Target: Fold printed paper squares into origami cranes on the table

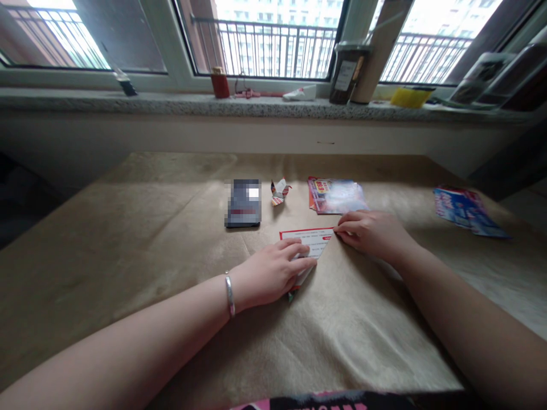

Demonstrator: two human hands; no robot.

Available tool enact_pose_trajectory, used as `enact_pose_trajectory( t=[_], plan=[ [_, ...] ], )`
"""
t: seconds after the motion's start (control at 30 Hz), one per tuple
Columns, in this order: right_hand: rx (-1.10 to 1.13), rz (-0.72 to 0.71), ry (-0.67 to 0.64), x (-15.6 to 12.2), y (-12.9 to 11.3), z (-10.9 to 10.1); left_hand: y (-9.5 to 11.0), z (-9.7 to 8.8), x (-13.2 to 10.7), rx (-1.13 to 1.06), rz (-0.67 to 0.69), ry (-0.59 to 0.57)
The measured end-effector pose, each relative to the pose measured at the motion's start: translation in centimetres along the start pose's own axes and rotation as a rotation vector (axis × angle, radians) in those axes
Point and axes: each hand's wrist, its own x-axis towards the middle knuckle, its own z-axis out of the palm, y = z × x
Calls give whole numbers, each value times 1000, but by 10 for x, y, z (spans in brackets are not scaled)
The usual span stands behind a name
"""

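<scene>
White sheet with red border (308,235) lies flat on tan table cover (128,245), centre, partly under the left hand. Left hand (273,273): palm down, fingers loosely spread, pressing on the sheet's left part, not gripping; silver bangle (229,294) at wrist. Right hand (371,233): flat, fingers together, tips touching the sheet's right corner. Hands near, not touching. Beyond: folded paper crane (279,192), stack of coloured leaflets (337,196).

A room in a home, high up in a flat: the desk (128,239) under brown paper stands against a stone windowsill (171,104) cluttered with a red cup (220,83) and jar (345,74); beyond the balcony railing (273,51), apartment blocks.
</scene>
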Motion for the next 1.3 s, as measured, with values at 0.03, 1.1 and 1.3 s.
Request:
enact_pose_trajectory(
  t=[0.03, 1.1, 1.3],
  plan=[
    [-1, 5, 0, 0, 0, 0, 0, 0, 0, 1, -1, -4],
    [573, -241, 80, 7, -23, 4, -4, 3, 3, -85, -40, 20],
    [599, -242, 71, 8, -25, 10, -9, -3, 0, -229, -73, 6]
  ],
)
